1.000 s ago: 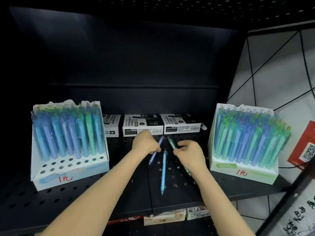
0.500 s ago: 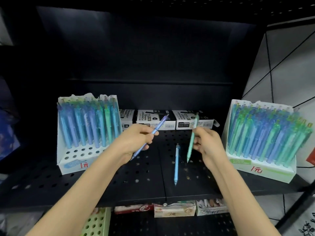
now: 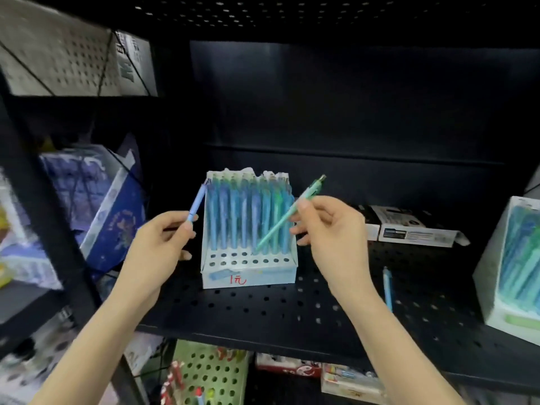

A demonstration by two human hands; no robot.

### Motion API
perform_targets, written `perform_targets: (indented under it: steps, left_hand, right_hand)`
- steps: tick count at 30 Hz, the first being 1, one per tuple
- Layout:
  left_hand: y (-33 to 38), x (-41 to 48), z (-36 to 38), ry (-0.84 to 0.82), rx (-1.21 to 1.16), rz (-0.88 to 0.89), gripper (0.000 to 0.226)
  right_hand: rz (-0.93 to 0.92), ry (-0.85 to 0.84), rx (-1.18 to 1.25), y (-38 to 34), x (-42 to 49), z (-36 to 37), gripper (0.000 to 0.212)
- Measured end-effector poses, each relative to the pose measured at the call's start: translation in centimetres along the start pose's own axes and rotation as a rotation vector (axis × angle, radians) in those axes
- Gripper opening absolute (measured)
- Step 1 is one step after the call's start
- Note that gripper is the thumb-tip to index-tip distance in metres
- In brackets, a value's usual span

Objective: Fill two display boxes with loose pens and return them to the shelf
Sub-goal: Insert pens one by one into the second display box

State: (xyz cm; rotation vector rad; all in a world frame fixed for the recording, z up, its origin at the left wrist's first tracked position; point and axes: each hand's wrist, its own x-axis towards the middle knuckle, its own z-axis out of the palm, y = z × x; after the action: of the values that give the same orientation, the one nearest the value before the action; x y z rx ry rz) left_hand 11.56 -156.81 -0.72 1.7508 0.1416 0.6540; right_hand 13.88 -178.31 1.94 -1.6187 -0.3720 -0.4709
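left hand (image 3: 159, 244) pinches a slim blue pen (image 3: 196, 206); right hand (image 3: 330, 229) grips a mint pen (image 3: 287, 214), tip over the cardboard display box (image 3: 248, 276) on the perforated black shelf (image 3: 263, 311).

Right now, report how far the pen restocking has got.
Done: both display boxes stand on the shelf, the left box mostly stocked. In hand: the left hand holds a blue pen; the right hand aims a green pen at the front holes. Left: those empty holes and one loose pen.
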Motion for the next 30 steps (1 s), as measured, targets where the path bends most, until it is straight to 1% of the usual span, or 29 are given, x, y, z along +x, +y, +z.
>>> perform_targets:
  steps: [4, 8, 12, 18, 21, 24, 27, 30]
  left_hand:
    - [-1.3, 0.6, 0.0, -0.082, 0.017, -0.063, 0.017]
    - [-1.4, 1.1, 0.6, -0.136, -0.026, -0.097, 0.018]
    - [-1.6, 1.6, 0.3, -0.161, -0.04, -0.1, 0.016]
    - [-1.6, 1.1, 0.5, -0.212, -0.114, -0.11, 0.014]
    - [-1.3, 0.7, 1.1, -0.251, -0.136, -0.101, 0.015]
    - [-1.0, 0.5, 1.3, -0.27, -0.152, -0.106, 0.016]
    - [-0.8, 0.4, 1.1, -0.276, -0.171, -0.112, 0.015]
    - [-0.8, 0.1, 0.7, -0.285, -0.151, -0.035, 0.012]
  right_hand:
    - [-0.075, 0.028, -0.209, 0.9, 0.5, 2.9, 0.014]
    - [-0.118, 0.054, -0.339, 1.5, 0.9, 4.4, 0.016]
    - [-0.109, 0.025, -0.428, 1.7, 1.2, 4.8, 0.019]
    - [-0.043, -0.011, -0.638, 0.9, 1.7, 5.4, 0.022]
    - [-0.04, -0.022, -0.762, 0.9, 2.0, 6.0, 0.027]
    - [-0.034, -0.024, -0.881, 1.1, 1.9, 6.4, 0.028]
    - [-0.003, -0.024, -0.909, 1.3, 1.9, 6.3, 0.027]
    - [-0.042, 0.014, -0.926, 0.6, 1.5, 6.0, 0.024]
